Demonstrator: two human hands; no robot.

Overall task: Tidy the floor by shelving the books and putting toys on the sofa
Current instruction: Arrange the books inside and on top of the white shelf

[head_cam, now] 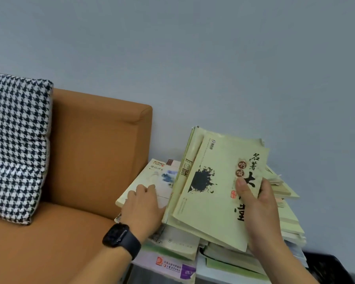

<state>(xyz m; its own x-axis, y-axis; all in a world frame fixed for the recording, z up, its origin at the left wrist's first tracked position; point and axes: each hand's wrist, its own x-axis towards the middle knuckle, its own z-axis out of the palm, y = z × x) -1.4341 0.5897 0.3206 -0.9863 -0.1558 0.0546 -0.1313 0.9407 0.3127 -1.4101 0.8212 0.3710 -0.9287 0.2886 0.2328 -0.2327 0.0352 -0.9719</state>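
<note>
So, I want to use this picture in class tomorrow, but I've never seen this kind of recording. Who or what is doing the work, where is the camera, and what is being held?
No machine here: a person works with two bare hands. The single picture comes from a camera worn on the head, looking forward and down.

The right hand grips a pale green book with black brush lettering, thumb on its cover, holding it over a messy book pile. The left hand, with a dark watch on its wrist, rests on a paler book at the pile's left side.

Beside the pile stands an orange sofa with a houndstooth cushion. Behind is a plain grey-blue wall. What the pile rests on is mostly hidden.
</note>
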